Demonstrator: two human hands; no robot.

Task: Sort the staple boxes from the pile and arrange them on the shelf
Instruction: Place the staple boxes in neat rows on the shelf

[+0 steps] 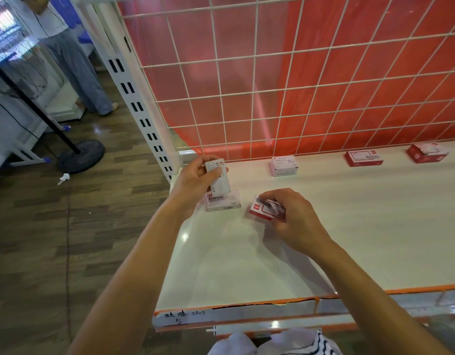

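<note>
Now sorting | left hand (195,180) holds pale box (218,172) over lying STAPLES box (223,203); right hand (295,216) grips red box (266,211) | next, likely: stack pale box squarely

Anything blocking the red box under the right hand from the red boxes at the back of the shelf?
Nothing visible. Bare shelf lies between the red box in the right hand and the nearest back red box.
</note>
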